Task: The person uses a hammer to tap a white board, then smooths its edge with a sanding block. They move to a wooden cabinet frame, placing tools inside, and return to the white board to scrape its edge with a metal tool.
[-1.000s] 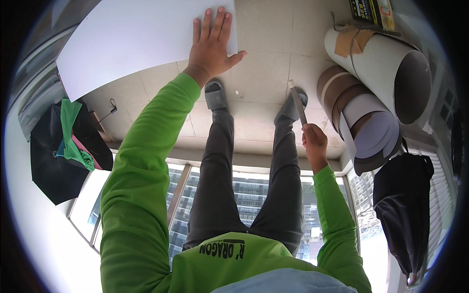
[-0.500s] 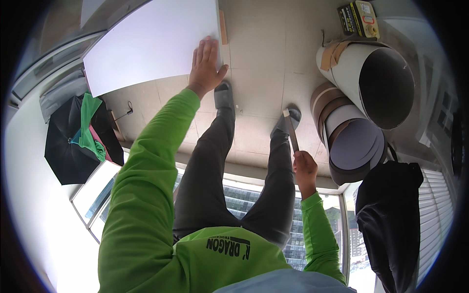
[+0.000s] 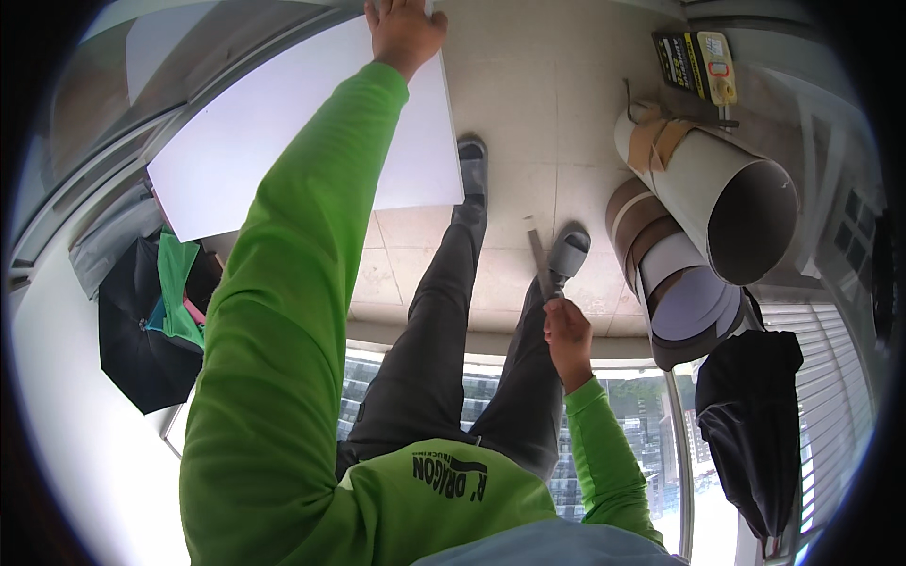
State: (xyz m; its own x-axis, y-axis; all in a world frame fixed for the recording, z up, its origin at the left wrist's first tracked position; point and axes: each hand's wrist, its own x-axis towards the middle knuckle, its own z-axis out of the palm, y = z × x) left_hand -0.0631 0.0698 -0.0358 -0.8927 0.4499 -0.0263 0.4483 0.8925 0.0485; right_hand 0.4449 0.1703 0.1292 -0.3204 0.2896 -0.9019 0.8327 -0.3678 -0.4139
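Observation:
A large white panel [image 3: 283,141] lies in front of me on the left, its near right corner beside my left slipper [image 3: 473,174]. My left hand [image 3: 408,33] reaches to the panel's right side at the top of the picture. Its thumb stands apart from the fingers, whose tips are partly cut off, and nothing shows held in it. In front of my right leg, my right hand [image 3: 568,332] is closed round the lower end of a thin, flat grey-brown strip tool [image 3: 538,250] with a pale tip. The tool points up and away, and its exact kind is unclear.
Large rolls of sheet material [image 3: 661,236] lie to the right, with a yellow-and-black tin [image 3: 714,71] beyond them. A black open umbrella [image 3: 132,321] with green cloth [image 3: 177,283] is at the left. A black covered object [image 3: 750,424] stands at the lower right, near windows.
My left hand has moved farther away along the panel's right side. The view has shifted, so the panel and rolls appear lower. My right hand still holds the strip tool, now slightly more left.

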